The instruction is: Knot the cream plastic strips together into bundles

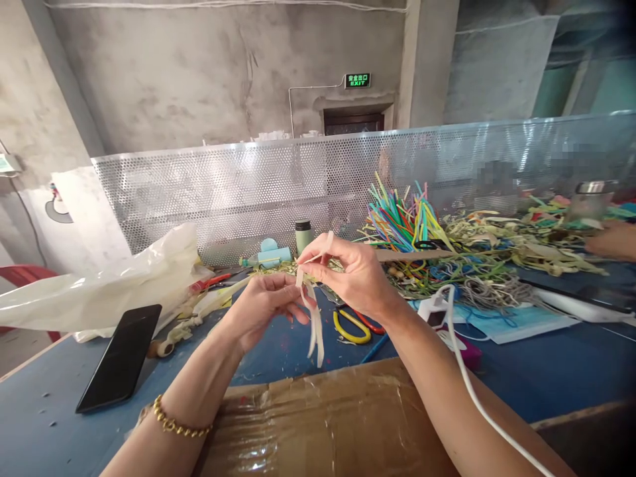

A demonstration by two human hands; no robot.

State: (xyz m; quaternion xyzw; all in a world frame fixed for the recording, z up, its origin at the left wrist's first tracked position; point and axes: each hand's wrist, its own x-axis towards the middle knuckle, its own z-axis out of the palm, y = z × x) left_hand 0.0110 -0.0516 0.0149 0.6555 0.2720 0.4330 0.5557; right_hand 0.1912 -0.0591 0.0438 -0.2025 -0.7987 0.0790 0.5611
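**Two-Handed Pinch on a Pale Strip**

Work the pale strip (316, 321) flat and untwisted at the centre of the clock, above the blue table (278, 341). Hold the fold firmly from 2 o'clock with the right hand (355, 268), and guide lightly from 9 o'clock with the left hand (265, 298), so as not to split so thin a band. Leave both loose tails hanging freely towards 6 o'clock, short of the cardboard (318, 427) in this view and clear of the yellow loop handle (356, 340) at 4 o'clock.

In the right hand: pinched tight between thumb and forefinger, with a pale piece also lying across a finger. In the left: pinched more loosely between thumb and forefinger, other fingers half curled and slightly spread just beside the tails. Hard to tell the pressure of either pinch, or the exact lie behind the left fingertips.
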